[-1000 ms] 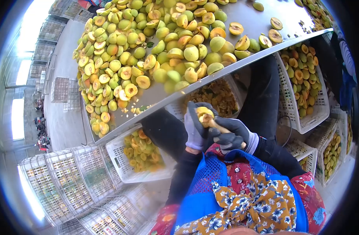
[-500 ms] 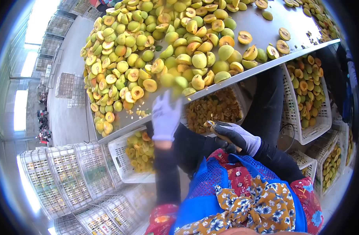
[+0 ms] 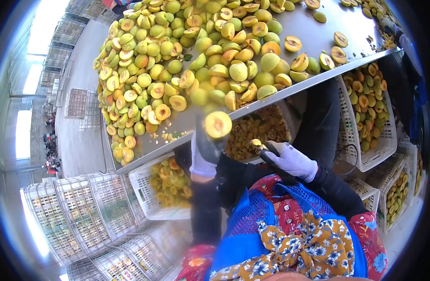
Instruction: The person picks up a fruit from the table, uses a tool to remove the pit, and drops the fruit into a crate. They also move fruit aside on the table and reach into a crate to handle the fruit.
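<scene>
My left hand [image 3: 206, 152], in a light glove with a dark palm, is closed on a halved yellow fruit [image 3: 218, 124] with its cut face showing. It is just over the near edge of the metal table [image 3: 172, 122]. To its right, my gloved right hand [image 3: 287, 158] is wrapped round a small tool [image 3: 259, 144], whose tip has a yellowish bit at it. Beyond both hands, a large heap of halved green-yellow fruit [image 3: 144, 61] covers much of the table.
Below the table edge are a crate of fruit pieces [image 3: 136, 185] and a container of brown-yellow scraps [image 3: 276, 119]. A white crate of fruit [image 3: 388, 140] stands at right. Stacked crates [image 3: 79, 206] are at lower left. Another person's gloved hand [image 3: 390, 27] is at upper right.
My left hand has come back slightly from the heap and now has a fruit half. My right hand has turned a little with the tool. A co-worker's hand has appeared at upper right.
</scene>
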`<state>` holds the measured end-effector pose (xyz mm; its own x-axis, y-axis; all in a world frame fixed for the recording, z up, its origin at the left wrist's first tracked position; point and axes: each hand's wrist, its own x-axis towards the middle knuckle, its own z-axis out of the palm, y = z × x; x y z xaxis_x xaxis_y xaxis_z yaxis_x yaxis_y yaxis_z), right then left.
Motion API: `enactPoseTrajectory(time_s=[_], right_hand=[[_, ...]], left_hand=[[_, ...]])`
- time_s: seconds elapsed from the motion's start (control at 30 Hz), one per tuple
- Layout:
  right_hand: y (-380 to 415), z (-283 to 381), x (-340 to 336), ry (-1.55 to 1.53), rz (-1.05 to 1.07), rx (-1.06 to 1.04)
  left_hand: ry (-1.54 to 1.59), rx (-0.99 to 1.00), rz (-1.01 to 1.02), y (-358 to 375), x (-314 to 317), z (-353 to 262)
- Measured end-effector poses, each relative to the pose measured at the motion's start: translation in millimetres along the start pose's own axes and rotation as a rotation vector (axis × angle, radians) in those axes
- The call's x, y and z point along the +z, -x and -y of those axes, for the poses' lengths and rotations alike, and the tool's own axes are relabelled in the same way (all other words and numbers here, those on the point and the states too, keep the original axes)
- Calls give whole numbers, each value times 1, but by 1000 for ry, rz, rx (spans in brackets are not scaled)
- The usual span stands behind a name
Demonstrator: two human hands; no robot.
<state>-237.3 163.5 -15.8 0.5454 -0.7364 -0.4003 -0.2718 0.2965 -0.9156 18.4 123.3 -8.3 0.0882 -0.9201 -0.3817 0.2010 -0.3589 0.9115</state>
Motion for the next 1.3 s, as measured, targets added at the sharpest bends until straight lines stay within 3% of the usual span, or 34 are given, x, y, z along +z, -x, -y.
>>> enactPoseTrajectory(time_s=[0.03,0.07,0.17,0.27,0.3,0.37,0.4,0.43,0.5,0.6,0.7,0.8,0.83,0.93,1.07,1.27,1.3], right_hand=[[0,6,-2,53,15,-8],[-1,11,-3,105,31,-18],[3,5,2,332,-210,-346],[12,31,-5,-47,-68,-59],[9,22,-3,182,-112,-86],[9,17,-1,40,-66,-27],[9,17,0,-32,-42,1],[14,38,-5,-355,53,210],[18,30,-4,-269,41,-192],[8,21,9,-553,79,-57],[19,30,3,-620,200,214],[15,14,17,-55,-140,-111],[16,16,20,37,-183,-247],[22,13,31,433,-253,-237],[23,23,33,504,-199,-203],[18,18,40,440,-174,-176],[16,17,38,315,-138,-197]], left_hand=[[372,-204,10,6,7,1],[479,-236,79,10,8,4],[763,-251,301,16,9,20],[724,-174,227,24,15,28],[635,-130,150,28,20,32],[454,-36,1,36,32,36],[383,-29,34,42,36,34],[311,-23,67,50,40,28],[180,-39,167,59,46,15],[-202,51,176,63,53,13],[-310,172,102,60,52,33],[562,-89,138,63,55,27],[618,-149,109,59,51,34],[294,42,146,69,57,36],[-124,264,134,75,63,32],[31,190,-64,78,73,39],[82,165,-97,77,75,44]])
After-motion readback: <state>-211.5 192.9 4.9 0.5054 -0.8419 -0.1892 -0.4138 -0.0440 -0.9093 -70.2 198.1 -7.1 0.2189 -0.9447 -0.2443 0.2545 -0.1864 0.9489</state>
